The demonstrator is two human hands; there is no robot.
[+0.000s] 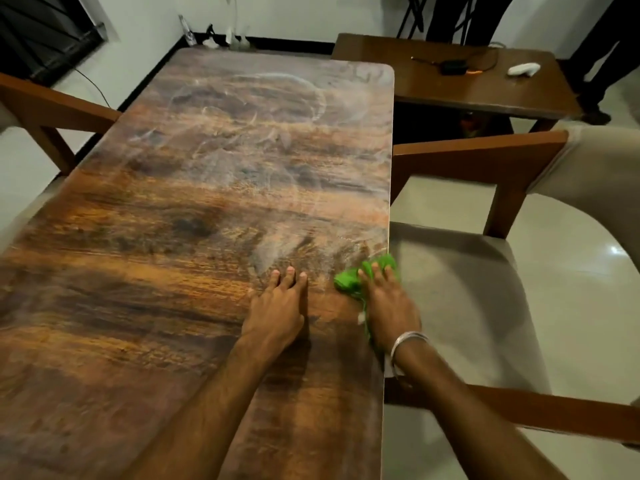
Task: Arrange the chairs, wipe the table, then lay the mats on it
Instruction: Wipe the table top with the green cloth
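A long wooden table (194,209) with dark grain fills the middle of the head view; pale wipe streaks cover its far half. My right hand (388,303) presses a bright green cloth (349,280) flat on the table at its right edge. A silver bangle sits on that wrist. My left hand (277,306) lies flat on the tabletop just left of the cloth, fingers spread, holding nothing. A wooden chair (485,299) with a pale seat cushion stands tight against the table's right side. Another wooden chair (45,112) shows at the left edge. No mats are in view.
A smaller brown side table (450,91) stands at the back right with a small black device, cables and a white object on it. A person's dark legs (602,46) stand behind it. Cables and a bottle lie at the far wall. Pale tiled floor lies around.
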